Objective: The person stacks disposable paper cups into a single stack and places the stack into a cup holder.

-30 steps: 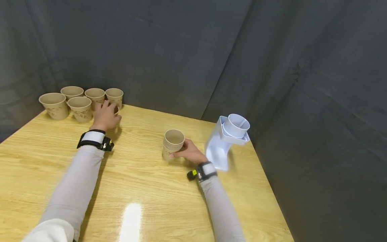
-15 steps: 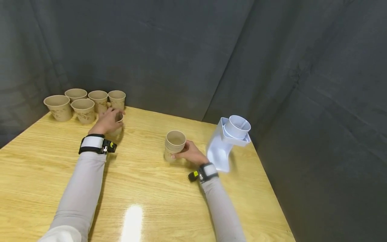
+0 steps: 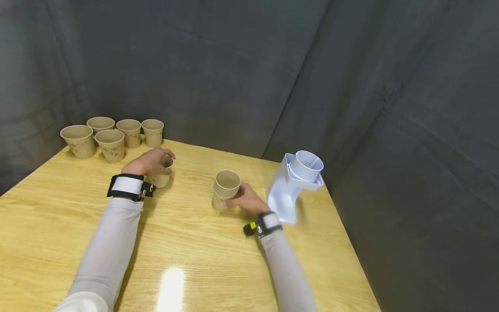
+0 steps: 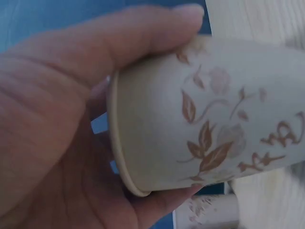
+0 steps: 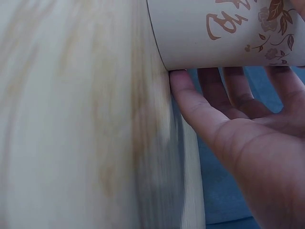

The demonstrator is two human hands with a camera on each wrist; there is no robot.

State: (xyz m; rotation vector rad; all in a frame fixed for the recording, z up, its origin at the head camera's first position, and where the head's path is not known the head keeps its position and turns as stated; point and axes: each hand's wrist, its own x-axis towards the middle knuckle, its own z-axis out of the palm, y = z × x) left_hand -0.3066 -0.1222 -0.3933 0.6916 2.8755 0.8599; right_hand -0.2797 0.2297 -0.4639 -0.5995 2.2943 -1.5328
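My left hand (image 3: 150,162) grips one beige paper cup (image 3: 159,180) from above, around its rim, left of the table's middle. In the left wrist view that paper cup (image 4: 190,119) carries brown leaf prints, with my thumb along one side and fingers on the other. My right hand (image 3: 247,199) holds a nested stack of paper cups (image 3: 220,201) low on its right side, mouths up. The right wrist view has the bottom cup (image 5: 209,38) with its base at the tabletop, my fingers and thumb (image 5: 195,100) around it.
Several upright paper cups (image 3: 110,145) stand at the back left corner against the dark curtain (image 3: 195,78). Right of my right hand stands a white plastic stand (image 3: 282,195) with a round tube (image 3: 306,166) on top. The wooden table (image 3: 202,260) reaches toward me.
My left hand has drawn one cup away from the back-left group, toward me and to the right. My right hand keeps its hold on the stack, nearly unmoved.
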